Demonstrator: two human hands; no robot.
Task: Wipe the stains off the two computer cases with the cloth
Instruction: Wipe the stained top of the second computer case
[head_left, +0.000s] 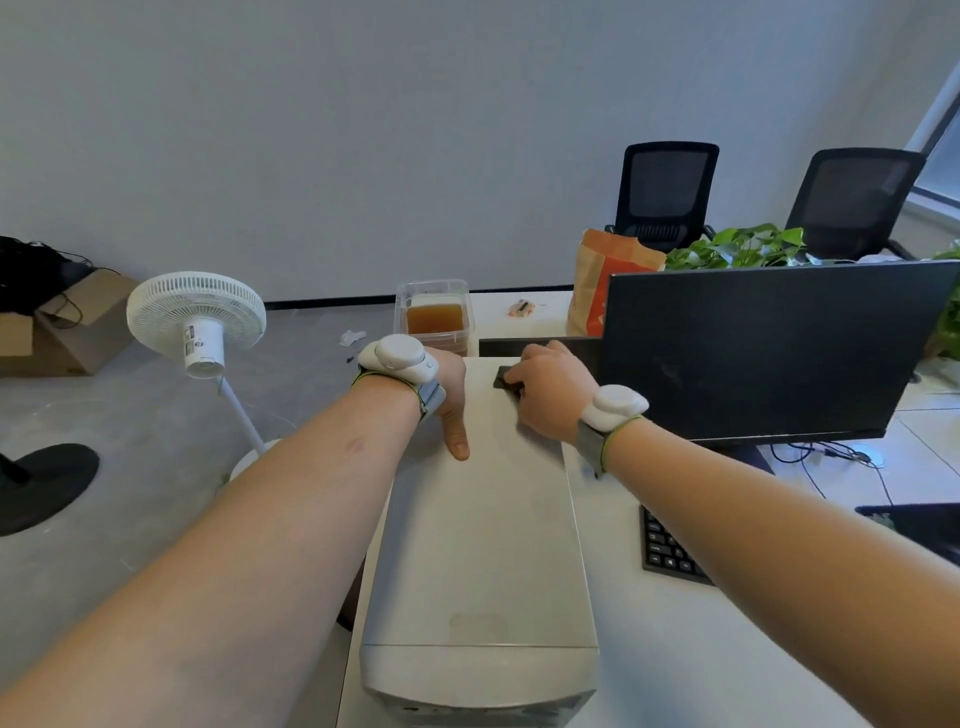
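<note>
White computer case (480, 545) lies on the white counter (701, 649), long top face up, front end nearest the camera. Left hand (447, 395) grips the case's far left edge: thumb flat on the top, fingers curled over the side & out of sight. Right hand (550, 395) presses a small dark cloth (505, 377) onto the far end of the case top, fingers curled round it. Each wrist carries a white sensor on a grey band. Behind the case, touching or just beside its far end, stands a clear plastic container (434, 312) w/ brown liquid filling roughly the lower half; its top can't be made out. To the right, a black monitor (769, 348) w/ a black keyboard (670, 551) near its base. Farther back on the counter an orange-and-brown paper bag (605, 280) stands upright, contents hidden, w/ a green plant (737, 247) beside it. A white fan (197, 317) stands on the floor at left. A second case isn't identifiable in view.
</note>
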